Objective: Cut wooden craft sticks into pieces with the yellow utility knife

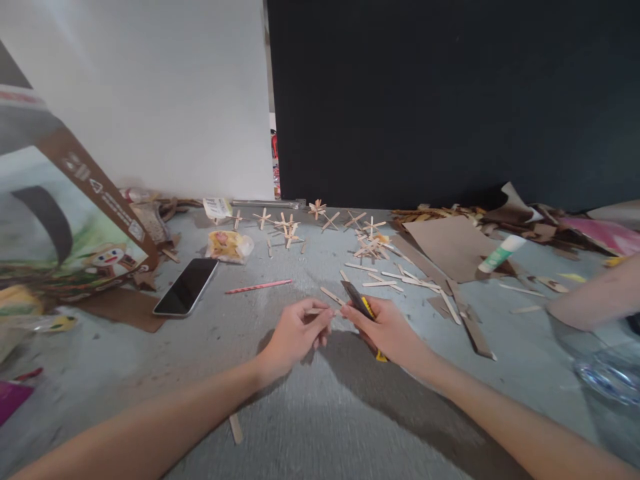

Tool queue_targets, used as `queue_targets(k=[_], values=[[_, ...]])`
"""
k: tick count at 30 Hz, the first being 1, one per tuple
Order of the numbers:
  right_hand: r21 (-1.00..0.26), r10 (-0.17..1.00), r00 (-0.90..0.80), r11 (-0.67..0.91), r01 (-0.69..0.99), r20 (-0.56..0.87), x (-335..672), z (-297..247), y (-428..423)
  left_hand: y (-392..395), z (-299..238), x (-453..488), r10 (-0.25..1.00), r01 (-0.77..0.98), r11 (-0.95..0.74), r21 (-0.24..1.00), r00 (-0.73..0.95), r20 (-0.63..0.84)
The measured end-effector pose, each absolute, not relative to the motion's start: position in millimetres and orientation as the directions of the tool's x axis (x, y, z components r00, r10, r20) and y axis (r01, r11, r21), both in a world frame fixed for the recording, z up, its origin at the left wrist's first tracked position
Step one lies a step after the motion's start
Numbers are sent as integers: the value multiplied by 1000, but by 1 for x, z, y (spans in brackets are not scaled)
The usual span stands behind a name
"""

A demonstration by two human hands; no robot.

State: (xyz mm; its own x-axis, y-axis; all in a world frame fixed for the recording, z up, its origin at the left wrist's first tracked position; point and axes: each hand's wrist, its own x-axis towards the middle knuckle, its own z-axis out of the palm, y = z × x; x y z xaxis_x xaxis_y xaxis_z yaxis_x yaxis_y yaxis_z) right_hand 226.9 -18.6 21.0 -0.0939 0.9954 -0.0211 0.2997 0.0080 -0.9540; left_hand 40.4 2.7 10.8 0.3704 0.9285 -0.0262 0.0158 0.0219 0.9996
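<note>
My left hand pinches a thin wooden stick at its left end, fingers closed. My right hand is wrapped round a black and yellow utility knife, whose tip points up and left, right by the stick. Both hands hover just above the grey floor in the middle of the view. Loose wooden sticks lie just beyond the hands. Several small stick crosses are spread further back near the wall.
A black phone and a pink pencil lie to the left. A printed cardboard box leans at far left. Cardboard scraps and a glue stick lie right. Another person's arm enters from the right edge.
</note>
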Motion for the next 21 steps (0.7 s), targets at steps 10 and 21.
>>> queue_targets(k=[10, 21], values=[[-995, 990, -116, -73, 67, -80, 209, 11, -31, 2, 8, 42, 929, -11, -94, 995, 359, 92], [-724, 918, -135, 378, 577, 372, 227, 2, -43, -1, 3, 43, 922, -135, -84, 987, 366, 128]])
